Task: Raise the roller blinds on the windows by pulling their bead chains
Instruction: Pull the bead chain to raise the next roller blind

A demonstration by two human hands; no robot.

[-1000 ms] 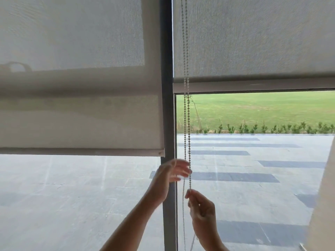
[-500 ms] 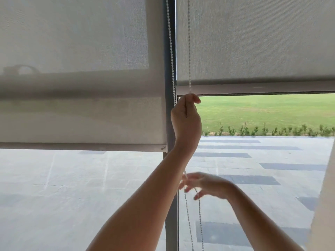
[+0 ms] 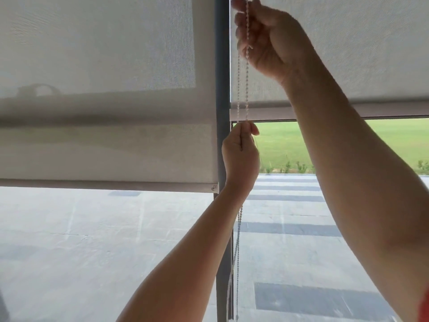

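Two grey roller blinds hang side by side. The right blind [image 3: 348,54] ends higher, its bottom bar at mid height. The left blind [image 3: 104,89] hangs lower. A white bead chain [image 3: 242,89] drops along the right blind's left edge, beside the dark window post [image 3: 222,89]. My right hand [image 3: 269,40] is high up, closed around the chain near the top of the view. My left hand [image 3: 240,154] grips the same chain lower, just under the right blind's bottom bar. The chain's lower loop dangles below my left wrist.
Through the glass lie a paved terrace [image 3: 301,252] with dark stripes and a green lawn [image 3: 394,145]. A pale vertical surface edges the far right lower corner.
My right hand has risen from waist-low to the top of the chain and closed on it. My left hand has stayed gripping near the bottom bar.
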